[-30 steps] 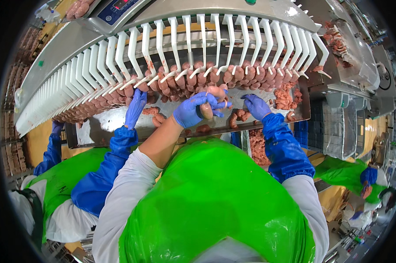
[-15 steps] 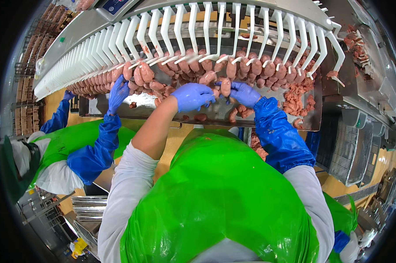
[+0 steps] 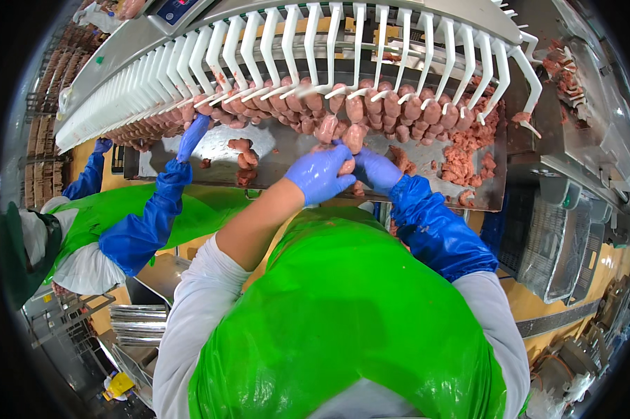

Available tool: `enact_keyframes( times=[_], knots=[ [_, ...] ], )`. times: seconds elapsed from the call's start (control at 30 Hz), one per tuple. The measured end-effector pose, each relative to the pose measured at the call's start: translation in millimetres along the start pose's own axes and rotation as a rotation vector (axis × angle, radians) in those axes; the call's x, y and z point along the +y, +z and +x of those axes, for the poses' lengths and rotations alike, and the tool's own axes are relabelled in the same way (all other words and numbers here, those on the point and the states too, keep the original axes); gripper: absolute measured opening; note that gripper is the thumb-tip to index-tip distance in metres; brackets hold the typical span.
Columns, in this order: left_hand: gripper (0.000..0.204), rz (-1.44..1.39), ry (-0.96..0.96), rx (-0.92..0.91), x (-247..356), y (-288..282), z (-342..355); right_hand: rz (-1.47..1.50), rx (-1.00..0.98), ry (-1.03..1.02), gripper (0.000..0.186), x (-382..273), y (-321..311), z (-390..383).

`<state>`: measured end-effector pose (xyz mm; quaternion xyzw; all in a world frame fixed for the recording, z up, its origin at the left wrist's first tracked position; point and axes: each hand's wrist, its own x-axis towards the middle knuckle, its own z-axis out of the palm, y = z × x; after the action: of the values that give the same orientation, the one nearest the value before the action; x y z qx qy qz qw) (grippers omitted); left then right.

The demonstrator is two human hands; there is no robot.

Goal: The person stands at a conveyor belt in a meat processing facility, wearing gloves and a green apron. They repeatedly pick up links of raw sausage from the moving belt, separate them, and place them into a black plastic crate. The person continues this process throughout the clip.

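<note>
Strings of pink sausage links [image 3: 354, 138] hang from a row of white hooks [image 3: 288, 43] over a metal tray [image 3: 217, 143]. My left hand [image 3: 320, 173], in a purple glove, is closed round a link just below the hanging strings. Close beside it, my right hand [image 3: 378, 170], also gloved and with a blue sleeve, grips the same links; its fingertips are partly hidden behind them. Loose meat [image 3: 461, 164] lies in the tray to the right, and a few stray links [image 3: 245, 159] lie to the left of my hands.
On the left, a co-worker in a green apron works at the same hooks, one gloved hand [image 3: 193, 136] raised to the strings. A control panel [image 3: 175, 10] sits at the upper left. Grey crates [image 3: 553, 241] stand at the right, and a metal stack [image 3: 139, 322] at the lower left.
Both my hands have drawn closer together and down toward me with the links. Hanging links left of them have moved up off the tray, baring its metal. The co-worker's near hand has shifted slightly.
</note>
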<state>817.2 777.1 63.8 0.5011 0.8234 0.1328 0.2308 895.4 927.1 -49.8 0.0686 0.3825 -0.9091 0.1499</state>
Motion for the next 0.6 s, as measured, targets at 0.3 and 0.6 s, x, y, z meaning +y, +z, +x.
enact_keyframes(
  times=[0.3, 0.6],
  knots=[
    [0.022, 0.267, 0.145, -0.069, -5, 16, -7, -0.197, 0.0, -0.113, 0.05, -5, -37, -1],
    [0.013, 0.338, 0.233, -0.011, -4, 41, -26, 0.555, 0.073, -0.121, 0.051, -18, -3, 2]
  ],
)
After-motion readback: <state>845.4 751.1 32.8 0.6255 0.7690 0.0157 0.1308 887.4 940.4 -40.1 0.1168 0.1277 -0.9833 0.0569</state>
